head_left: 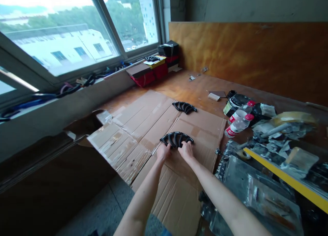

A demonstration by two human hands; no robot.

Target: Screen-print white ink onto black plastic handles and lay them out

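A black fan-shaped row of curved, ribbed pieces (176,139) lies on flattened cardboard (197,126) in front of me. My left hand (163,152) grips its near edge toward the left, fingers closed. At the right part of the same near edge, my right hand (186,150) is closed on it too. Whether the pieces are joined into one part I cannot tell. Farther off on the cardboard rests a second, similar black row (184,107), apart from both hands. My fingertips are partly hidden behind the black pieces.
Bottles with red caps (239,125) and a black-lidded tub (238,101) stand at the right. Nearer are a yellow-edged bar (287,178), a tape roll (294,119) and plastic-covered clutter. Red boxes (146,77) sit by the window. The cardboard overhangs the table's near edge.
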